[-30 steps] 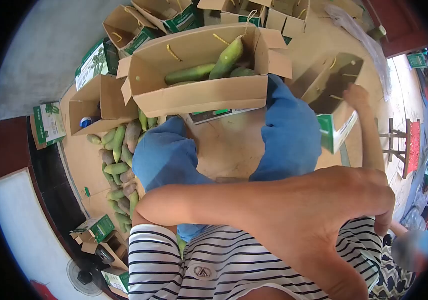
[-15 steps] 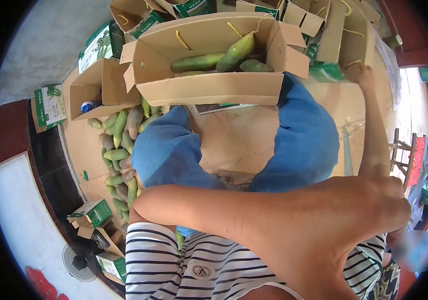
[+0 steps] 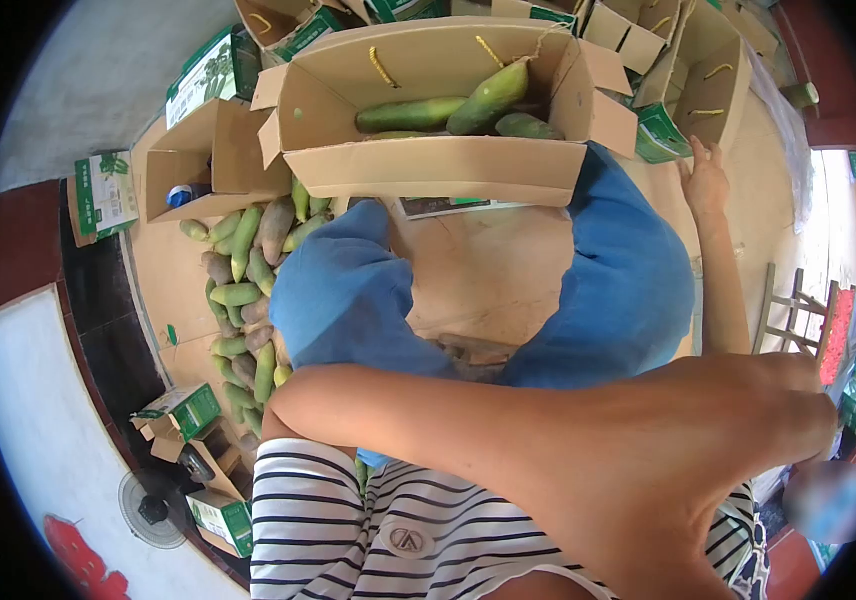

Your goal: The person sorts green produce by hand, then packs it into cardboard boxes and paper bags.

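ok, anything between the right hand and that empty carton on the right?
Nothing visible. The right hand is open, fingertips right by the green flap of the empty carton, with only bare floor around it. The blue knee sits to the side, off that line.

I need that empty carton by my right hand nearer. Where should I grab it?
Likely the near wall edge of the empty carton, above its green panel, from your side with the right hand: its open mouth tilts toward you, so fingers can hook that rim.
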Available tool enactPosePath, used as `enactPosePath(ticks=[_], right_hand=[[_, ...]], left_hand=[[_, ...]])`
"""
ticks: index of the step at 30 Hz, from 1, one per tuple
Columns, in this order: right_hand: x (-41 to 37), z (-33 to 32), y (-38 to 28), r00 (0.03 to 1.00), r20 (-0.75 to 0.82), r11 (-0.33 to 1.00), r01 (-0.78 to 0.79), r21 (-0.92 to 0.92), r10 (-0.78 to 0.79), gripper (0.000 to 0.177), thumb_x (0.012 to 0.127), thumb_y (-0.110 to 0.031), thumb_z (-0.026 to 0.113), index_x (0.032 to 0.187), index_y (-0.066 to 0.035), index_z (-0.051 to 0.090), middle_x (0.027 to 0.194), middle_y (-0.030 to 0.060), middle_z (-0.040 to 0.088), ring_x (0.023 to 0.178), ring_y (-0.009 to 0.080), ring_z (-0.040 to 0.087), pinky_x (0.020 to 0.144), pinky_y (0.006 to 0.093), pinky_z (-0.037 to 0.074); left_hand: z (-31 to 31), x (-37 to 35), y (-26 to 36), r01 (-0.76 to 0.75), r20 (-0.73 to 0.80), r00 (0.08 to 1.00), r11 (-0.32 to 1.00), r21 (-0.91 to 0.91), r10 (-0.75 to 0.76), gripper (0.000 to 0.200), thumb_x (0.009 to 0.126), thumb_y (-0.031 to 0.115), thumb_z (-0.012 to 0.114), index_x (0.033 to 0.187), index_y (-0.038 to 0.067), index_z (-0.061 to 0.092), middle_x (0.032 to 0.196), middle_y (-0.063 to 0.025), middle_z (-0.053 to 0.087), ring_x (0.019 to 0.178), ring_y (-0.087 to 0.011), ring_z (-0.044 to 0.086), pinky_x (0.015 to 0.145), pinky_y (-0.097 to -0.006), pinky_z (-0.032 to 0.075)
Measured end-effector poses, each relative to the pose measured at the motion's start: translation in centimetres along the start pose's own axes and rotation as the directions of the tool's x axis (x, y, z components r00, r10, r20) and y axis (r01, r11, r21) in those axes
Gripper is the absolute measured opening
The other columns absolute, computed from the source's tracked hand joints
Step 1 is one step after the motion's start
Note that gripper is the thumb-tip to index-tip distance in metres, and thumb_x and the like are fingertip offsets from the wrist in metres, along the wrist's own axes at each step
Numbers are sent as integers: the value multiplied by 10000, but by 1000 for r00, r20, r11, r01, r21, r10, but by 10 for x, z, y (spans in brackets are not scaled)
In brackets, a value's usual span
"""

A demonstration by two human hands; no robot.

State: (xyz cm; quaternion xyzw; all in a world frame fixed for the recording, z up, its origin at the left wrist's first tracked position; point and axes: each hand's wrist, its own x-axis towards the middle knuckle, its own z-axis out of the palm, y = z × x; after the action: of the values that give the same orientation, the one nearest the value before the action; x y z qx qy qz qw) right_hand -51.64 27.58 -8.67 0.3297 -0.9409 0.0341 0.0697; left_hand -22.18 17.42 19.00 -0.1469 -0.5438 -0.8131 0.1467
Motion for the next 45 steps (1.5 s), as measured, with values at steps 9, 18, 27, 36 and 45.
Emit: enactPosePath(ticks=[9,18,27,36,45], right_hand=[[71,47,53,983,125,991,132,0,-131,324,862,-183,538,1124,3,574,1123,211,574,1058,362,544,912,418,436],[105,30,80,919,132,920,384,-79,-372,477,916,-274,505,1310,-13,440,1332,207,446,1239,328,423,1033,385,329],[-2,-200,-137,810,108,718,439,540,-576,366,963,-219,454,1291,-61,492,1282,102,516,1167,191,500,979,304,374],[-52,-220,-258,634,173,636,639,433,-754,360,947,-197,485,1279,-60,499,1278,140,516,1170,239,511,976,333,386],[-29,-144,-286,527,239,574,789,219,-815,468,869,-243,567,1282,-55,453,1197,196,550,1109,340,526,915,386,415]], left_hand=[[-7,-7,-1,68,-86,995,987,147,-55,450,681,310,710,873,-60,538,908,-197,516,837,-326,523,704,-396,407],[-5,-49,-1,-32,-16,998,659,752,67,350,725,258,678,958,2,625,946,-167,540,901,-284,550,769,-402,427],[-128,-356,24,849,-939,236,416,325,252,183,869,103,599,1014,-9,586,956,-59,602,905,-124,591,819,-255,456],[32,-667,-171,873,-715,-387,18,-487,-582,385,756,356,682,883,0,609,766,-173,639,734,-299,627,680,-373,489],[-22,-659,-196,901,-886,-430,146,-409,174,671,722,352,719,1191,-47,451,1081,-276,571,976,-393,577,831,-423,465]])
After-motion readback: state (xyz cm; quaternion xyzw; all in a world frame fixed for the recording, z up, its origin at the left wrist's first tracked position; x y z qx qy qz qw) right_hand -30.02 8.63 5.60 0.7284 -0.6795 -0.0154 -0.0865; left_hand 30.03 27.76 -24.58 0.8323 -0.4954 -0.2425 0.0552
